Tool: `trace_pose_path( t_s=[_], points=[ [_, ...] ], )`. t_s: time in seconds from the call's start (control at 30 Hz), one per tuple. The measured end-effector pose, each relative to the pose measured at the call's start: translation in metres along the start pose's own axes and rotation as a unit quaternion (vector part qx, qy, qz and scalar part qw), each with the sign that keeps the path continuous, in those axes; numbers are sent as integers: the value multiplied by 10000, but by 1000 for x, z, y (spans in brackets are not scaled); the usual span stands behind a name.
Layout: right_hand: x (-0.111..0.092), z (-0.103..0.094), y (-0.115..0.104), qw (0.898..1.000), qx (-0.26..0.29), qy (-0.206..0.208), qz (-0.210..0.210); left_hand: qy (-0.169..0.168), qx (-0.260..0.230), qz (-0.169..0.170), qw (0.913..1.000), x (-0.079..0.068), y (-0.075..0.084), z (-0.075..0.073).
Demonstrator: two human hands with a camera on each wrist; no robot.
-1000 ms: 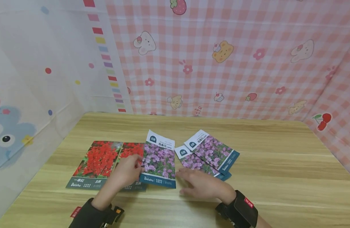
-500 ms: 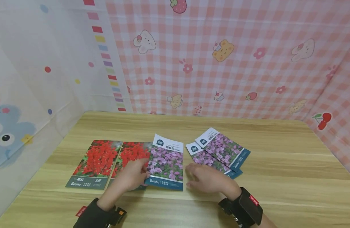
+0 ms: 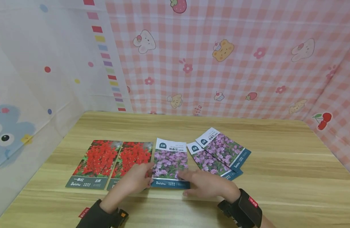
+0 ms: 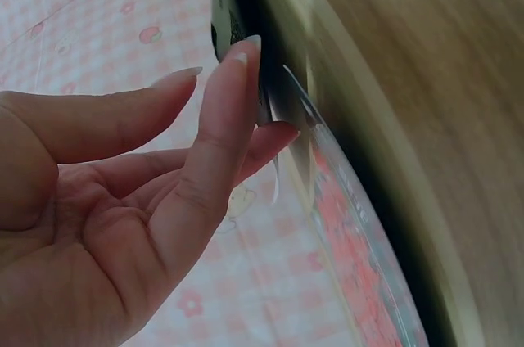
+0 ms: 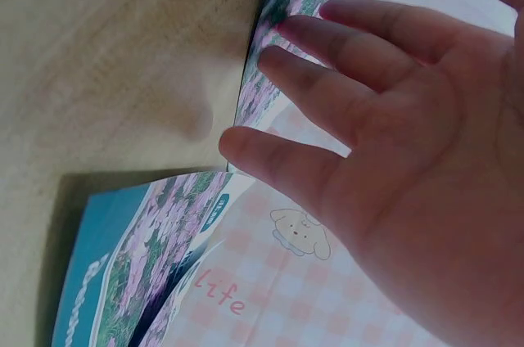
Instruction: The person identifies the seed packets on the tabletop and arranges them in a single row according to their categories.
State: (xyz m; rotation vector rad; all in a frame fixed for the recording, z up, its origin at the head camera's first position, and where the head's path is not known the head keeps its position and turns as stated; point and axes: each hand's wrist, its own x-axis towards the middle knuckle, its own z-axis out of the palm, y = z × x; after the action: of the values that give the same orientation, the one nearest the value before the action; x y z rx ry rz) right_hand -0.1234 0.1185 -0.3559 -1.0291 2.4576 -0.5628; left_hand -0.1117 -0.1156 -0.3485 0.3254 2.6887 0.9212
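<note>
A seed packet with purple flowers (image 3: 167, 161) lies between my two hands on the table. My left hand (image 3: 135, 179) is at its left edge; in the left wrist view the fingertips (image 4: 252, 48) touch the packet's edge, while the thumb stands apart from it. My right hand (image 3: 207, 183) lies over its lower right corner, its fingers fairly straight and spread in the right wrist view. Left of it lie two red-flower packets, one whole in view (image 3: 99, 161) and one partly behind my left hand (image 3: 135, 153). Two more purple-flower packets overlap at the right, an upper one (image 3: 223, 148) and a lower one (image 3: 204, 160).
The wooden table (image 3: 283, 171) reaches back to a pink checked cloth wall (image 3: 235, 79). A white printed cloth (image 3: 63, 41) rises at the left. Both wrists wear black bands, one left (image 3: 96, 217) and one right (image 3: 244, 207).
The middle purple-flower packet has shifted right and now lies flatter beside the red ones. The overlapping pair has slid right. My left hand moved right; my right hand came onto the middle packet.
</note>
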Motion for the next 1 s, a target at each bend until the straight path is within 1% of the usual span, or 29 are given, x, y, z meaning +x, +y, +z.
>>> trace_pose_path(
  t_s=[0.1, 0.23, 0.37, 0.43, 0.5, 0.67, 0.77, 0.93, 1.0],
  points=[
    [0, -1, 0, 9999, -9, -130, 25, 7, 132, 39, 9999, 0, 0, 0],
    [0, 0, 1, 9998, 1, -195, 44, 86, 364, 115, 9992, -2, 1, -2],
    [0, 0, 0, 9998, -33, -205, 72, 168, 435, 211, 9987, -4, 2, -4],
    [0, 0, -1, 9997, -48, -223, 77, 150, 404, 284, 9987, -4, 2, -4],
    [0, -1, -1, 9997, -83, -235, 55, 106, 408, 426, 9982, -5, 1, -4],
    [0, 0, -3, 9996, -162, -232, -21, -323, 398, 931, 9943, -5, 0, -3],
    [0, 1, -3, 9996, -202, -212, -47, -596, 549, 1174, 9898, -6, 0, -2],
    [1, 2, -4, 9995, -232, -182, -83, -966, 804, 1314, 9833, -9, -1, 0],
    [1, 2, -5, 9995, -252, -181, -93, -1061, 913, 1279, 9819, -10, -1, 1]
  ],
)
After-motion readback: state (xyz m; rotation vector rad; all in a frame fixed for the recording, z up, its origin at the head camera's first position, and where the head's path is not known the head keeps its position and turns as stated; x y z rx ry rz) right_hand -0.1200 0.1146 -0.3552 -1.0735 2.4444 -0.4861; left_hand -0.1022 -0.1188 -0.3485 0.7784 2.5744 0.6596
